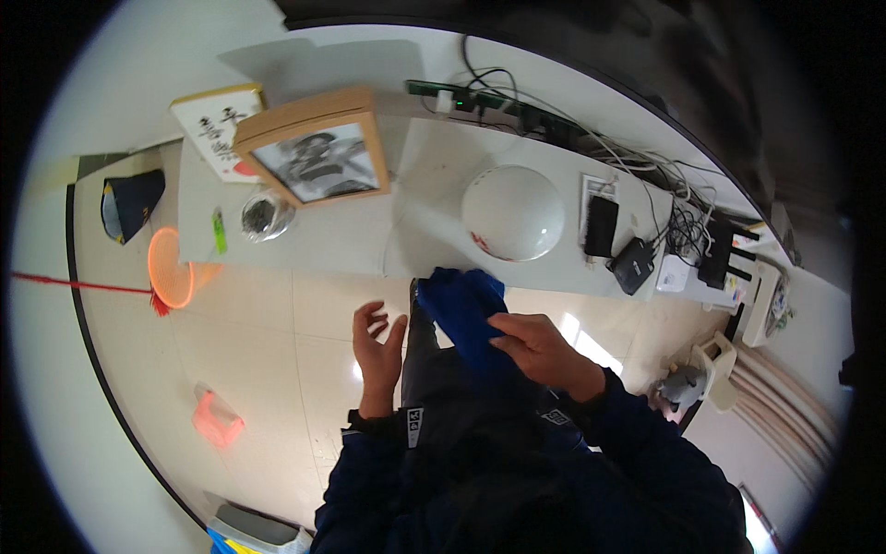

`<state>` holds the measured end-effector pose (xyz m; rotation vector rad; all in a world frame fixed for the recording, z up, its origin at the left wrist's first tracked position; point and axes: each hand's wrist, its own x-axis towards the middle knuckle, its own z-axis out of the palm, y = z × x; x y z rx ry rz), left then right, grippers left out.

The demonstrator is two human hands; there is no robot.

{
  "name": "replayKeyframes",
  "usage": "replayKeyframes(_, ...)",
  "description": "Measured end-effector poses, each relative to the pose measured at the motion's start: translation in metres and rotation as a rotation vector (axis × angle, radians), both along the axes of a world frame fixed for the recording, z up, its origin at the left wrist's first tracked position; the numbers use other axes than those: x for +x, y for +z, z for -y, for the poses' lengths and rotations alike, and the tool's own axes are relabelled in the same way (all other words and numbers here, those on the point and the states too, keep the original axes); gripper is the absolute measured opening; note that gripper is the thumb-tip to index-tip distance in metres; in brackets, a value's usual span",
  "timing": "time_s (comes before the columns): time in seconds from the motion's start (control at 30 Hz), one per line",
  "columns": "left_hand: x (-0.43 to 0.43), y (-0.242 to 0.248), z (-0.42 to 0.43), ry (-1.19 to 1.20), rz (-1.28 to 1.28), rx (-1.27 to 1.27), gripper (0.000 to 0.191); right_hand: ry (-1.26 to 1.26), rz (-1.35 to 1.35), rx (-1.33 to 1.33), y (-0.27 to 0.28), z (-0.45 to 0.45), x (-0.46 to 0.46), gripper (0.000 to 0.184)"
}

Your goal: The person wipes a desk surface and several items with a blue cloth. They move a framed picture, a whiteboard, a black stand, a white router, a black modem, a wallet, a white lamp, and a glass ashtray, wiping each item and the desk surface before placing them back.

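Observation:
My right hand (543,350) pinches a blue cloth (467,315) between thumb and fingers. The cloth hangs in front of my body, its upper end at the front edge of the white cabinet top (332,242). To the left of the cloth, my left hand (378,346) is raised with fingers curled apart and nothing in it. Beyond the cloth, a round white glossy object (513,212) sits on the cabinet top. A wood-framed picture (318,163) stands to its left, with a glass jar (266,216) of dark contents by the frame's lower corner.
A green lighter (219,230) lies near the cabinet's left end. Cables and a power strip (429,88) run along the wall; a black box (633,265) and a router (716,254) sit at right. An orange mesh basket (171,269) and a pink bag (218,420) are on the floor.

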<state>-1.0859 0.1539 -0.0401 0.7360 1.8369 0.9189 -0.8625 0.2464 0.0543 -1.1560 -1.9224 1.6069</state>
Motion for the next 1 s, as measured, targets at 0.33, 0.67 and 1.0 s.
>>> replayKeyframes(0.33, 0.058, 0.033, -0.016, -0.113, 0.221, 0.133, 0.033, 0.598, -0.084, -0.082, -0.006, 0.036, -0.062, 0.044)
replayKeyframes(0.67, 0.102, 0.037, -0.068, 0.028, -0.403, 0.464, 0.044, -0.281, 0.262, 0.604, -0.074, -0.121, 0.033, 0.03)
replayKeyframes(1.0, 0.195, -0.06, -0.133, 0.365, -0.2, 0.493, 0.068, -0.329, 0.082, 0.407, -0.09, -0.118, 0.034, 0.029)
